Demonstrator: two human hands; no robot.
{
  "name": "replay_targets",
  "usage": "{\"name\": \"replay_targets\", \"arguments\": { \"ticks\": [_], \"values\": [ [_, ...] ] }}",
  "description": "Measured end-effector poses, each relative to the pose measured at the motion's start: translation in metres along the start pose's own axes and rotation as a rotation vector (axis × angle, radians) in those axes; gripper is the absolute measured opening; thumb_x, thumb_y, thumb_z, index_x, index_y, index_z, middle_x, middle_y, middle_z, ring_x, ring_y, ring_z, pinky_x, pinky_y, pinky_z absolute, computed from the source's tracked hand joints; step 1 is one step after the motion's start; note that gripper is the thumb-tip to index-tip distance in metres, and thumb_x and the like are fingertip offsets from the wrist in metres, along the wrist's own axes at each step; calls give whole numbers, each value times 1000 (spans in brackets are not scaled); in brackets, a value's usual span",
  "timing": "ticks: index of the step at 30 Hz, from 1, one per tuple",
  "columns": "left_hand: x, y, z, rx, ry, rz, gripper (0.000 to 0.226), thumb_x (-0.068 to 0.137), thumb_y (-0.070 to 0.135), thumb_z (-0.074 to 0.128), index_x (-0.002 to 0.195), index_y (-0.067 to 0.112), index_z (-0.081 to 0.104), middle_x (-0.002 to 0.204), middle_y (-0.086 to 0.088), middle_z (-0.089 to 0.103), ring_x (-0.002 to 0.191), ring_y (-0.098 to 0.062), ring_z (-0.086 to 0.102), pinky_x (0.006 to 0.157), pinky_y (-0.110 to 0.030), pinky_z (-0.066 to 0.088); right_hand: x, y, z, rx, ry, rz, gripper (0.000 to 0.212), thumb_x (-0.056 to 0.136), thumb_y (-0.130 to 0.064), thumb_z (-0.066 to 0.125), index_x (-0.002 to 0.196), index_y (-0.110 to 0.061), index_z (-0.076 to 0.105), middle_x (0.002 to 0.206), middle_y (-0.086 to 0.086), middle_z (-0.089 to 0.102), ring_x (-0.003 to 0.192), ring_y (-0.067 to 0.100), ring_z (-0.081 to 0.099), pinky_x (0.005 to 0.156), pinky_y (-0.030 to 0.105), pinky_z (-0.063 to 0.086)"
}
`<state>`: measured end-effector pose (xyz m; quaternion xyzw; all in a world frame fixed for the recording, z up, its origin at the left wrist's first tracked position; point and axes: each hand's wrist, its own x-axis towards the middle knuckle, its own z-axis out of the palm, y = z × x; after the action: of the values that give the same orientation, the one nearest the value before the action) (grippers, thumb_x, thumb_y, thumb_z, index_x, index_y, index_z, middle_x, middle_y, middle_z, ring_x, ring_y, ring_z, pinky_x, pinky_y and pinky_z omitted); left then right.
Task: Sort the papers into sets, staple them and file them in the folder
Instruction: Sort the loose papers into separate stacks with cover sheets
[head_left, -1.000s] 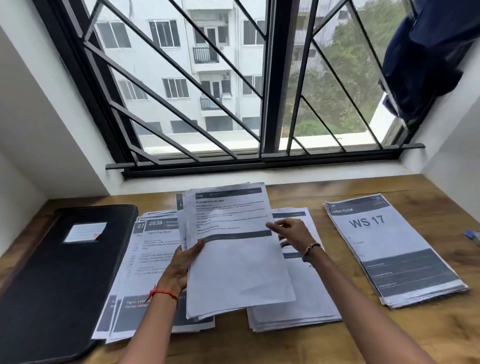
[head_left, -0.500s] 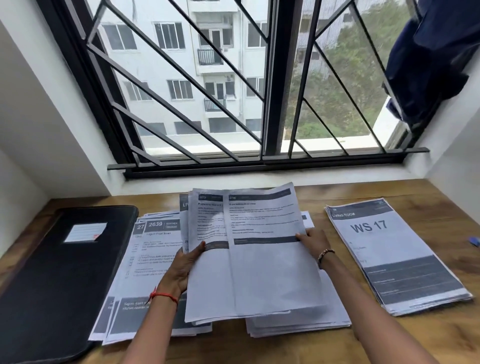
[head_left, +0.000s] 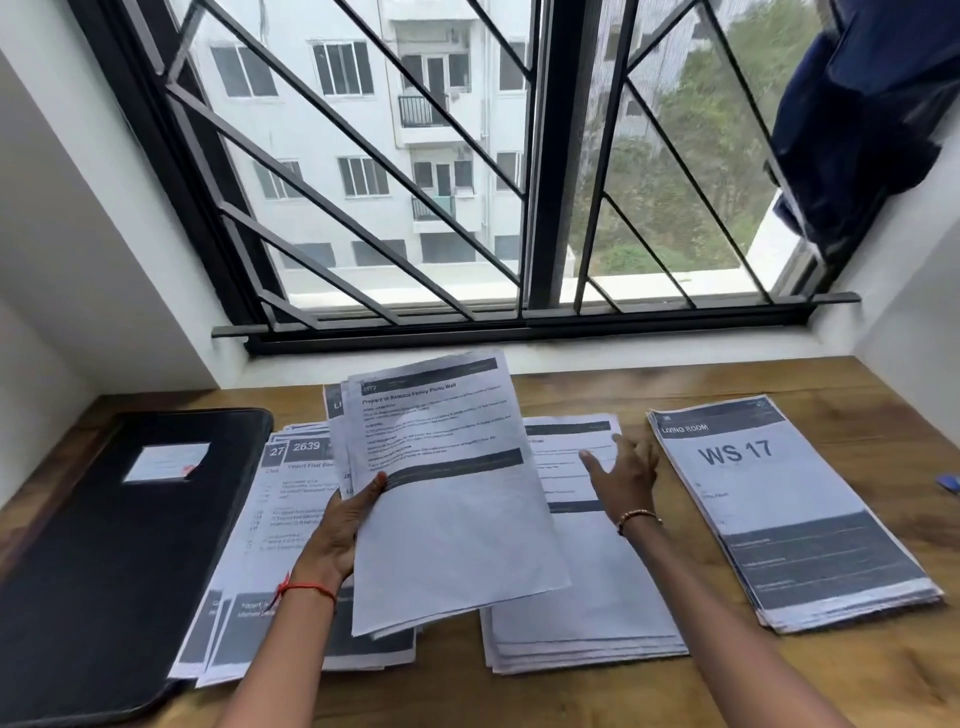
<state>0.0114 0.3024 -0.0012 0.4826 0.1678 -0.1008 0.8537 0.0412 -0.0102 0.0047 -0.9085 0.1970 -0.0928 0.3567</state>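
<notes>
While the left hand (head_left: 340, 525) pinches a sheaf (head_left: 447, 483) by its left edge, thumb on top, the right hand (head_left: 626, 475) hangs released, fingers spread, over the middle pile (head_left: 582, 613). To sort well, I would read each heading before dropping a sheet, and square the edges. Three piles lie on the worktop (head_left: 857, 691): left pile (head_left: 260, 545), middle, right pile (head_left: 779, 509). One folder (head_left: 98, 561) lies shut at the left edge.

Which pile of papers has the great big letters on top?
The pile on the far right: its top sheet says WS 17 in huge letters. The other piles show only small print.
</notes>
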Motion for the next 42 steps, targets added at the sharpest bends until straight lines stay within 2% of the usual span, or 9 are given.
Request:
{"name": "replay_targets", "arguments": {
  "ticks": [3,5,9,13,18,23,29,34,42],
  "values": [
    [0,-4,13,18,-32,-20,38,83,10,59,121,6,59,102,-12,71,85,-28,70,67,-41,59,-4,-32,-4,489,-240,41,28,80,-29,70,88,-3,67,83,16,63,74,24,59,61,24,49],
    [0,-8,21,35,-36,-30,41,80,11,65,119,5,60,104,-14,70,87,-29,69,71,-43,58,-4,-41,-4,537,-386,33,19,72,-20,78,83,-10,65,70,9,62,59,17,55,49,19,47],
    [0,-10,29,95,-42,-8,78,49,37,90,115,8,63,109,-16,68,98,-31,67,80,-46,56,2,-37,-1,482,-399,25,25,65,0,79,85,-8,67,77,7,65,72,20,60,55,18,44],
    [2,-10,25,87,-48,-28,37,84,22,60,118,6,61,110,-18,67,95,-31,67,80,-46,56,12,-24,-5,413,-405,18,22,72,2,71,94,1,71,83,9,67,78,20,61,70,31,53],
    [4,-8,17,116,7,-37,33,87,16,58,118,5,59,101,-13,71,85,-26,70,71,-39,59,24,8,-8,259,-276,129,9,71,4,68,78,11,67,76,8,58,71,16,52,68,29,47],
    [4,-2,1,80,52,-9,19,91,14,54,109,12,61,90,-8,73,76,-24,71,61,-38,59,22,32,-16,-14,-52,253,27,83,0,53,107,2,65,114,25,62,105,39,58,81,36,47],
    [2,6,-10,24,88,22,15,93,14,52,103,15,62,82,-3,74,68,-20,71,58,-38,59,15,35,-12,-121,-165,255,29,86,-4,52,113,2,61,116,24,61,104,38,59,77,32,44],
    [1,11,-15,-98,100,-5,17,93,18,51,107,15,61,80,-3,74,65,-21,71,52,-36,58,11,27,-11,-211,-129,278,38,88,-6,50,126,-1,51,130,23,50,116,38,53,92,39,45],
    [-9,9,-8,-99,130,-70,41,82,17,63,122,8,58,103,-12,69,75,-26,71,57,-38,58,4,20,-6,-206,-89,149,42,83,-19,65,116,4,53,125,24,48,118,39,44,94,42,41]
  ]
}}
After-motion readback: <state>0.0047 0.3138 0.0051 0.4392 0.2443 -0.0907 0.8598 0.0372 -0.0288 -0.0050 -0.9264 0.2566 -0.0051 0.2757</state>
